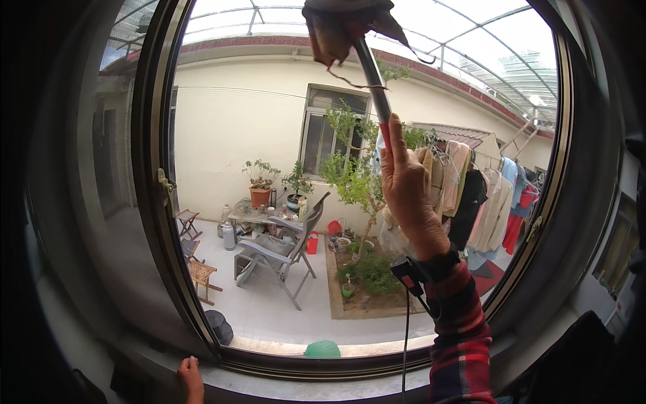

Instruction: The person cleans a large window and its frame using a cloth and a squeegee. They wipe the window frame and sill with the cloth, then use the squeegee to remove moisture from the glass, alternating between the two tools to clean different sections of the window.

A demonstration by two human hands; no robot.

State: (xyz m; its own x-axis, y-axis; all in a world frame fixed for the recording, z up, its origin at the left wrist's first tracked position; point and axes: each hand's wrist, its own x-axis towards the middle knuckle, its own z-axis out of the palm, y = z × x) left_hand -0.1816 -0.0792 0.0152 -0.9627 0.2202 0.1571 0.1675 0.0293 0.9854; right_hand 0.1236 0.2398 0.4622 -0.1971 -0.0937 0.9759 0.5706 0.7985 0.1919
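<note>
My right hand [408, 187] is raised before the window and grips the red lower end of a metal rod [374, 76]. A crumpled brown and dark cloth [333, 33] covers the rod's upper end, cut off by the top of the picture. A strip or cord hangs from the cloth against the rod. On my right wrist is a black strap with a small device [408, 275] and a cable running down. My left hand [191, 376] is low by the window sill [242, 386], its fingers curled with nothing visible in them; contact with the sill is unclear.
The dark window frame [328, 369] surrounds the opening, with a glass sash [113, 237] at left. Outside are a reclining chair [275, 255], a planted bed with a small tree [371, 222], hanging clothes [467, 202] and a cluttered low table [255, 215]. A green object [323, 349] lies beyond the sill.
</note>
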